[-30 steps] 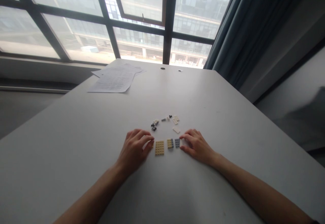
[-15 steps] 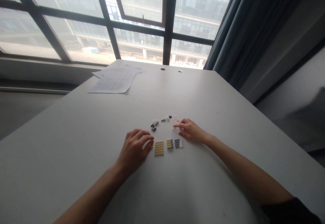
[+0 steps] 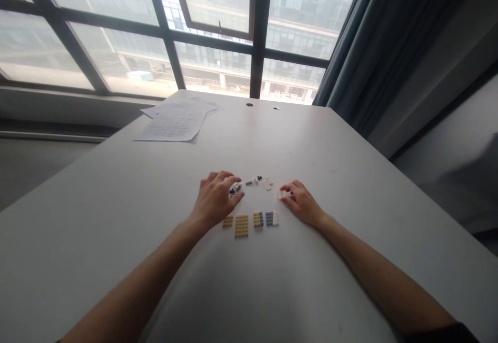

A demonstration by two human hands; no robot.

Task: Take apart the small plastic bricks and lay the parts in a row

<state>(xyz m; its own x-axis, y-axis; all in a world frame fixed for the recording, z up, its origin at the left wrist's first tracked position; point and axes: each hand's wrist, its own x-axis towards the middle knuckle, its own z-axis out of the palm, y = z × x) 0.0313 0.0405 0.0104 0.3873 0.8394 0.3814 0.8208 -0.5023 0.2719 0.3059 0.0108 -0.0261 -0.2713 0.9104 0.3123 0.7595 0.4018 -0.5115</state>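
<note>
My left hand (image 3: 218, 197) has its thumb and fingers spread around small black pieces (image 3: 232, 192) and a white-and-grey toy brick piece (image 3: 237, 186), partly hidden by the fingers. It does not visibly hold any. Below it lie a tan toy brick plate (image 3: 241, 226) and a smaller tan-orange one (image 3: 227, 221). My right hand (image 3: 300, 202) rests on its side with curled fingers. A small white toy brick (image 3: 279, 193) sits between its thumb and fingertips. Left of that hand are white plates (image 3: 267, 182).
A tan-and-grey plate (image 3: 258, 219) and a grey-and-white one (image 3: 272, 219) lie in the near row. Farther off are a grey piece (image 3: 249, 183) and a black piece (image 3: 259, 178). Paper sheets (image 3: 171, 125) lie at the white table's (image 3: 295, 140) back left, before the window.
My left hand has moved away from me to the black pieces, uncovering the tan-orange plate. My right hand has shifted right from the white plates, with a small white toy brick at its fingertips.
</note>
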